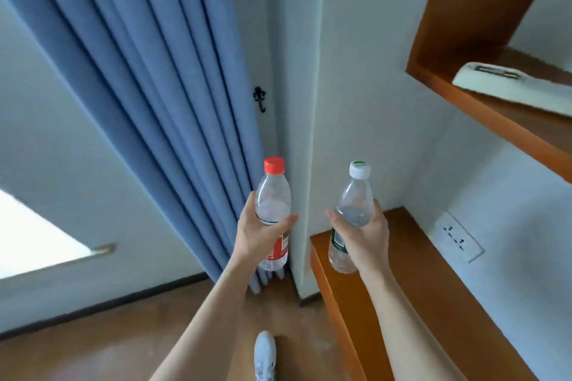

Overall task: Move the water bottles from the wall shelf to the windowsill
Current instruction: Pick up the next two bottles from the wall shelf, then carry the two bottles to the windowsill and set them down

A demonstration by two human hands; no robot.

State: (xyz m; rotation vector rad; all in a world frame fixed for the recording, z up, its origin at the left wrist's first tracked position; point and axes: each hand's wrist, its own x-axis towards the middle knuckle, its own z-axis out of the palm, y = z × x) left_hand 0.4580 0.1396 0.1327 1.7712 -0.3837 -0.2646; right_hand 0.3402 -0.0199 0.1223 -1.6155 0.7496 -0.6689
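White sneaker [265, 356] at the bottom edge, on a brown wood-grain floor [123, 334]. Both my forearms run up from the lower edge, bare.

My left hand [258, 233] is wrapped around the middle of a clear plastic bottle with a red cap [273, 195]; thumb to the left, fingers curled across the front, covering most of the red label. Bottle upright, ribbed near the base, held in the air in front of the curtain hem. My right hand [363, 235] grips a second clear bottle with a white cap [353, 195] the same way, around the waist above a green label. It tilts slightly left and hangs over the near end of the lower shelf. The two bottles are apart, neither touching anything but my hands.

Lower shelf [387, 303]: flat orange-brown wood board fixed along the right wall. White wall socket [459, 237] set just above it.

Behind the bottles, a white wall corner [305, 133] juts out between them. Left of it, a blue pleated curtain [161, 86] falls in heavy folds to the floor, with a small black hook [260, 99] beside it on the wall.

Upper right, farther off: a boxed wooden wall shelf [458, 25], same orange-brown, with a white flat object [510, 86] lying on it, too blurred to identify.

Far left, a bright pale opening [34, 238], blown out.
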